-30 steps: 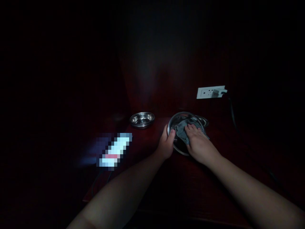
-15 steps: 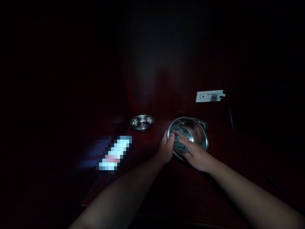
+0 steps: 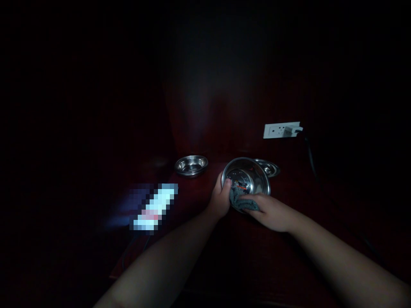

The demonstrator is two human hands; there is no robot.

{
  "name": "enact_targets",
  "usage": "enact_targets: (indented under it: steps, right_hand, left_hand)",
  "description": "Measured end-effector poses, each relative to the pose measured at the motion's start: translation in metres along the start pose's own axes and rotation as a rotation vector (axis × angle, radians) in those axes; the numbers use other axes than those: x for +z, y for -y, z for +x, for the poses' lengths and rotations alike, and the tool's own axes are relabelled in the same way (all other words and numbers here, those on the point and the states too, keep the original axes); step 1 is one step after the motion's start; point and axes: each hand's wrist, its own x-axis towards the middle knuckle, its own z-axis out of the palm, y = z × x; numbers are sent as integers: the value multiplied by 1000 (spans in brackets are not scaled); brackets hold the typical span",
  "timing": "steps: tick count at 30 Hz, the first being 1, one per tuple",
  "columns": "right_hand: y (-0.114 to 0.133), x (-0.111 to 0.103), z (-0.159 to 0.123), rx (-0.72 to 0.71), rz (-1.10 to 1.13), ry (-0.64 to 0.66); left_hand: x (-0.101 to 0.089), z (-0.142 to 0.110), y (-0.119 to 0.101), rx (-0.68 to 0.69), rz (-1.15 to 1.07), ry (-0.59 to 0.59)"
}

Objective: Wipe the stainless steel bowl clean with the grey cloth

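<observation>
A shiny steel bowl [image 3: 261, 177] is tilted so that its open mouth faces me. My left hand [image 3: 221, 199] grips the bowl's left rim, thumb over the edge and the other fingers hidden behind the wall. In my right hand [image 3: 272, 210] is a dark grey-green cloth [image 3: 245, 203], pressed at the lower inside of the bowl. The fingers are partly covered by the cloth. A small dark and orange patch shows on the bowl's inner surface above the cloth; I cannot tell whether it is a reflection.
Left of the bowl stand shallow steel dishes [image 3: 192, 166], apparently stacked. Another steel dish or lid [image 3: 269, 167] lies behind the bowl. A lit, pixelated screen [image 3: 156, 207] is at the left. A white wall socket [image 3: 281, 130] holds a plug with a dark cable [image 3: 311, 156].
The bowl has shifted slightly left, uncovering more of the dish behind it. My right hand has drawn the cloth down from deeper inside toward the lower rim.
</observation>
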Motion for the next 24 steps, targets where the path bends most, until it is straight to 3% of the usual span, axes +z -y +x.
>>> enact_targets:
  steps: [6, 12, 24]
  right_hand:
    - [-3, -2, -1, 82, -127, 2]
    - [-13, 7, -2, 179, -277, -124]
    - [-23, 7, 0, 200, -319, -230]
  left_hand:
    - [-1, 1, 0, -33, 27, -3]
    - [0, 4, 1, -11, 9, -49]
    - [4, 2, -1, -69, -85, 0]
